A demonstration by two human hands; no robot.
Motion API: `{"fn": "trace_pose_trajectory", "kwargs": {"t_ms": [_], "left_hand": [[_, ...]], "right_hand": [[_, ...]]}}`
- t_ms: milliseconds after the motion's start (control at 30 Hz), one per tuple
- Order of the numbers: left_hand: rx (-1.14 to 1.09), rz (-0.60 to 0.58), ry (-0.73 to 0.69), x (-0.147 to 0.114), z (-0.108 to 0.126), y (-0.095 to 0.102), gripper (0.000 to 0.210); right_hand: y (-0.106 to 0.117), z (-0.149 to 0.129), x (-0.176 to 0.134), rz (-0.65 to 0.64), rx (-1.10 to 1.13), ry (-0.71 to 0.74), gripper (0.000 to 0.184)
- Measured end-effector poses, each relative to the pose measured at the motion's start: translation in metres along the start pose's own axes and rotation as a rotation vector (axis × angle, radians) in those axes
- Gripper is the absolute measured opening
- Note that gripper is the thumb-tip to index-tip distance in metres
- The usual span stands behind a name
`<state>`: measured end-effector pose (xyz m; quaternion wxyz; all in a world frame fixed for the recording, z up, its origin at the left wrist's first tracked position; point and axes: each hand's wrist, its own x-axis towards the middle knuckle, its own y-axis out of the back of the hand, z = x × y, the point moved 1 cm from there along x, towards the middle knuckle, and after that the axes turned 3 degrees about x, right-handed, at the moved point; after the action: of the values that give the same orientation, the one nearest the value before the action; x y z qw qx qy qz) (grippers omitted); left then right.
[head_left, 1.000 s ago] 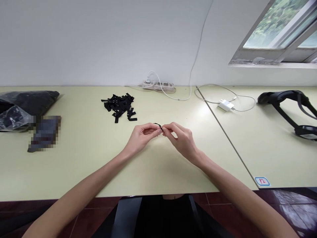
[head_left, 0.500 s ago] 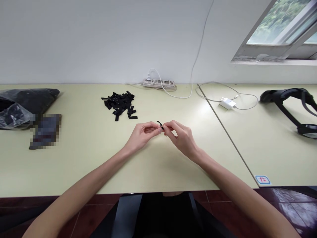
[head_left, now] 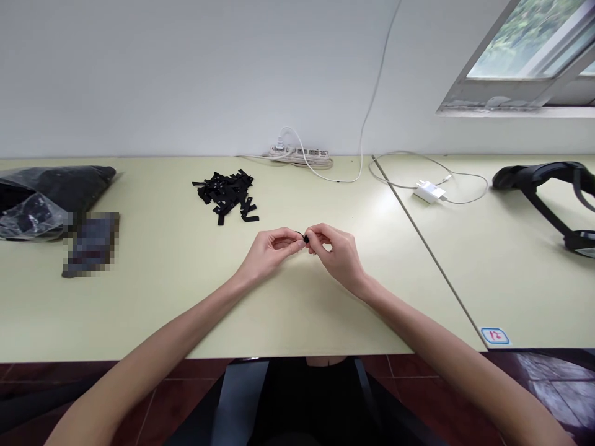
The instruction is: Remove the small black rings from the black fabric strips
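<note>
Both hands meet over the middle of the table, fingertips nearly touching. Between them is a small black strip (head_left: 305, 238), mostly covered by the fingers. My left hand (head_left: 271, 253) pinches one side of it with thumb and forefinger. On its other side, my right hand (head_left: 335, 249) is closed in a pinch as well. Beyond the left hand lies a loose pile of short black strips (head_left: 226, 191), some bent and some showing small holes. Whether the held piece has a hole is too small to tell.
At the left are a black plastic bag (head_left: 79, 189) and a blurred dark object (head_left: 93, 243). A power strip (head_left: 300, 155) with white cables sits against the wall. Farther right are a white charger (head_left: 428, 191) and a black headset (head_left: 543, 198). A seam divides the pale table (head_left: 162, 272).
The black strip's free end, which stuck up between the fingertips, now shows only as a thin curve beside them. My right hand has shifted slightly left. The whole view has moved a little.
</note>
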<state>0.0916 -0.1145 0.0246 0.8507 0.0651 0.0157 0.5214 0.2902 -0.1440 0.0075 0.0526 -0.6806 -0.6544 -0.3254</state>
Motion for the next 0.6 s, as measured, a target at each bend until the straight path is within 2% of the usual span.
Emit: {"fn": "trace_pose_trajectory", "kwargs": {"t_ms": [133,367,500,600], "left_hand": [[-0.019,0.001,0.011,0.001,0.002,0.000,0.038],[0.086,0.078,0.037,0.008,0.004,0.009,0.045],[0.142,0.114,0.057,0.011,0.003,0.015,0.046],[0.161,0.103,0.070,0.012,0.004,0.016,0.044]], "right_hand": [[-0.003,-0.001,0.000,0.037,0.031,-0.021,0.033],[0.007,0.003,0.010,0.036,0.286,-0.191,0.037],[0.014,0.007,0.012,-0.163,0.194,-0.238,0.020],[0.014,0.009,0.010,-0.308,0.048,-0.201,0.010]]}}
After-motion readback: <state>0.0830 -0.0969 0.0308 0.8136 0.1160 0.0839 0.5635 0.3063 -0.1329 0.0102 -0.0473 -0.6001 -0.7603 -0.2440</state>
